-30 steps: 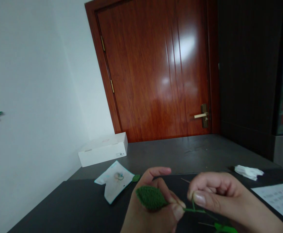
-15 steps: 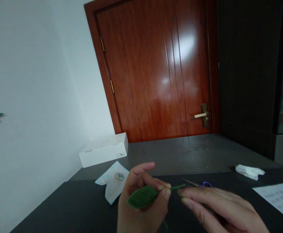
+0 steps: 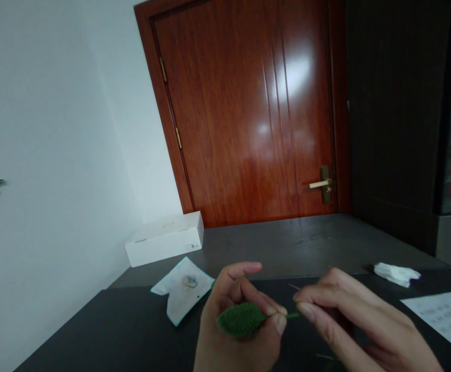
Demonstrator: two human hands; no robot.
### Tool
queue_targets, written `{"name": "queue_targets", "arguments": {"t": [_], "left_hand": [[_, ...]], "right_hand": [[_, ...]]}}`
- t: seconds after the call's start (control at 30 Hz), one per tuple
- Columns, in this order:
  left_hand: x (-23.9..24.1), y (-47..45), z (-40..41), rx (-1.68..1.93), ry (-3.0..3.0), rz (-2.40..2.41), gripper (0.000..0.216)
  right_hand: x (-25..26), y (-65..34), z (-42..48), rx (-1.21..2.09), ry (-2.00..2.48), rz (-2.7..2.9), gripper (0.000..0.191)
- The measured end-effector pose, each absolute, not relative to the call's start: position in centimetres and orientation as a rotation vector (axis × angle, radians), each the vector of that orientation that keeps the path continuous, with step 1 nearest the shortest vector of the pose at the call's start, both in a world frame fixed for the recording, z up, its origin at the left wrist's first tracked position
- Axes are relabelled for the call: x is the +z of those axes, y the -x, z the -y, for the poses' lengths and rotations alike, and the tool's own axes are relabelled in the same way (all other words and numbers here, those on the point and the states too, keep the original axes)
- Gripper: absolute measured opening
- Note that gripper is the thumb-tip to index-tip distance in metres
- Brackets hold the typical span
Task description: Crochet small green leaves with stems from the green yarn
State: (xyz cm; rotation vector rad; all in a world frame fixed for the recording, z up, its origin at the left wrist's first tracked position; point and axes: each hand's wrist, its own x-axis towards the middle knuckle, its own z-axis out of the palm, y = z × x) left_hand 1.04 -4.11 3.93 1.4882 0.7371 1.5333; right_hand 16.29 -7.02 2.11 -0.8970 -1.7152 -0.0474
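My left hand [image 3: 244, 320] is closed, with thumb and forefinger pinching the thin stem of a fuzzy green leaf [image 3: 240, 320]. The leaf's broad part lies across my palm, its tip pointing left. On the right, my right hand [image 3: 357, 320] is closed too, thumb and forefinger pressed on the far end of the green stem [image 3: 293, 315]. A short stretch of stem shows between the two hands. Behind my right hand only the thin tip of the scissors [image 3: 295, 287] can be seen. A thin straight piece [image 3: 326, 356] shows below that hand, too blurred to name.
A creased white sheet with blue edges [image 3: 184, 292] lies left of my hands on the dark table [image 3: 74, 325]. Farther back stands a white box [image 3: 167, 240] against the wall. A crumpled white tissue [image 3: 398, 274] and a printed paper [image 3: 446, 315] are at the right.
My left hand has moved slightly right with the leaf. My right hand has shifted from loose green thread at the stem's end to pinching the stem end, and now covers the scissors' purple handle.
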Motion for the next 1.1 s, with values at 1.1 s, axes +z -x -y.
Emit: {"name": "queue_targets", "arguments": {"t": [1.1], "left_hand": [[3.4,-0.3,4.2,1.310,-1.387,-0.513,0.014]], "right_hand": [[2.7,-16.1,5.9,1.318,0.840,1.325,0.035]]}}
